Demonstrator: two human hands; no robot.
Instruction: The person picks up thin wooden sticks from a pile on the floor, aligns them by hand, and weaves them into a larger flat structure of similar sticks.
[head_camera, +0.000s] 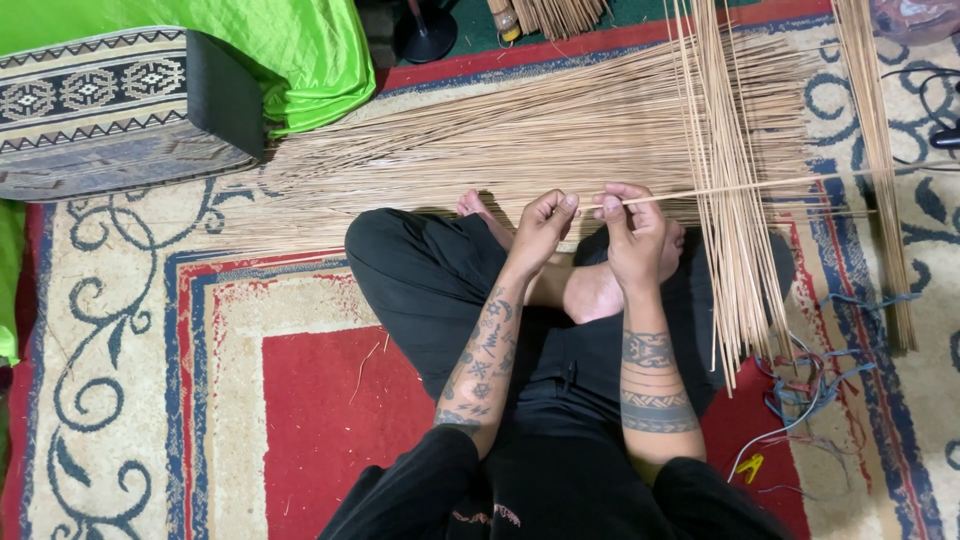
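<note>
I sit cross-legged in black trousers on a patterned rug. My left hand (543, 228) is closed, its thumb and fingers pinching the near end of a thin tan stick (760, 186). My right hand (634, 228) grips the same stick just beside it. The stick runs to the right, crossing a row of upright sticks (735, 200) that lie over my right knee. A large loose pile of the same thin sticks (500, 150) spreads across the rug beyond my feet.
A patterned cushion (100, 110) and green cloth (290, 50) lie at the upper left. Blue strings and a yellow clip (750, 465) sit on the rug at the lower right. A black fan base (428, 35) stands at the top. Another stick bundle (875, 150) lies at the right.
</note>
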